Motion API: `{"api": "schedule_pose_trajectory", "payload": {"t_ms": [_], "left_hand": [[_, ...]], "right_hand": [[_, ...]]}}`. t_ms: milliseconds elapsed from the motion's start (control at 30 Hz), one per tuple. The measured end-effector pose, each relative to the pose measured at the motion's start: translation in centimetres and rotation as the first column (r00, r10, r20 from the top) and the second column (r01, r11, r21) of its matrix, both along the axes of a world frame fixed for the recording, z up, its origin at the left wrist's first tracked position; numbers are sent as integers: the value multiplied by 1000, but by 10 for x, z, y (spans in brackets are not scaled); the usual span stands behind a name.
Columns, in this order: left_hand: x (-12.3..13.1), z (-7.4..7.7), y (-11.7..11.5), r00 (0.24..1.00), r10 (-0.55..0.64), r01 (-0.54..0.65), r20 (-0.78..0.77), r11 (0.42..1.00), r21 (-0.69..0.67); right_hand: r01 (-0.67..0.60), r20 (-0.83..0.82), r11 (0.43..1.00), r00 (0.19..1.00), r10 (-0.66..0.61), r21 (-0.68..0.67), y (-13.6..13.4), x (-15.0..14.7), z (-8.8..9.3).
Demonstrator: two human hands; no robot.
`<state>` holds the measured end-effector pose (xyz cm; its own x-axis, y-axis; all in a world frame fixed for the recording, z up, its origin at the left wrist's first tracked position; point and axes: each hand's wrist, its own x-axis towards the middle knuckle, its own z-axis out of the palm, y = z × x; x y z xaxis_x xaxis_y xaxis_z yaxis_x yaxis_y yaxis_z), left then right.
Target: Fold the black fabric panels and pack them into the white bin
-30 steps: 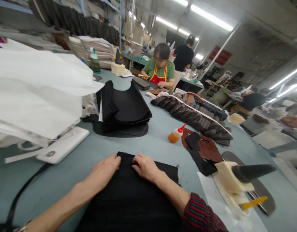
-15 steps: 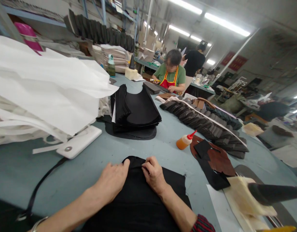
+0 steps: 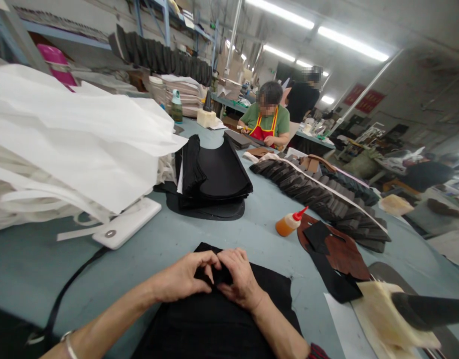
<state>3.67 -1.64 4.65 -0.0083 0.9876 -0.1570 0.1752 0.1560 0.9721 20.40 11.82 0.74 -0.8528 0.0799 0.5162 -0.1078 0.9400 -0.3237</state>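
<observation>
Black cloth (image 3: 214, 324) lies on the desk (image 3: 251, 219) — left hand (image 3: 184, 279) and right hand (image 3: 240, 284) meet at its far edge, fingers of both pinched closed on a fold.

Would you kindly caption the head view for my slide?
Left hand and right hand pinch the black fabric piece lying on the worktable.

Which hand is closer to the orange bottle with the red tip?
Right. The right hand pinches the black fabric piece toward the viewer and left of the orange bottle; the left hand pinches it too, farther left.
</observation>
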Motion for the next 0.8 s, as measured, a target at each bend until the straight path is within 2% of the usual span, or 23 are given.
{"api": "schedule_pose_trajectory", "payload": {"t_ms": [67,167,233,300,367,433,467,533,633,700,800], "left_hand": [[-1,0,-5,995,-48,47,-90,999,-12],[-7,-2,-10,985,22,-22,-169,1000,2],[-11,0,-13,987,61,-62,-147,998,-7],[-14,5,-16,993,12,-14,-121,1000,-22],[-15,10,-18,988,-99,95,-117,995,-34],[-16,9,-17,981,-143,139,-127,990,-37],[-16,5,-14,986,-104,101,-128,994,-28],[-18,-9,-6,990,76,-77,-116,997,-2],[-25,-35,10,930,332,-329,-154,943,51],[-31,-48,19,895,387,-373,-224,922,101],[-40,-51,24,874,373,-339,-310,927,160]], "right_hand": [[-1,18,1000,1000,1,13,1,0,-2],[189,13,979,982,-190,84,3,0,-6],[242,24,962,969,-247,124,3,0,-4],[169,29,976,984,-174,138,3,0,-1],[44,33,989,998,-49,138,3,0,1],[29,27,990,999,-33,135,3,1,1],[83,21,988,996,-87,130,3,1,-1],[231,2,967,973,-232,107,3,-1,-5],[340,6,940,940,-341,30,2,-6,-13],[357,20,933,934,-357,-35,1,-11,-17],[356,23,928,934,-356,-113,1,-14,-20]]}}
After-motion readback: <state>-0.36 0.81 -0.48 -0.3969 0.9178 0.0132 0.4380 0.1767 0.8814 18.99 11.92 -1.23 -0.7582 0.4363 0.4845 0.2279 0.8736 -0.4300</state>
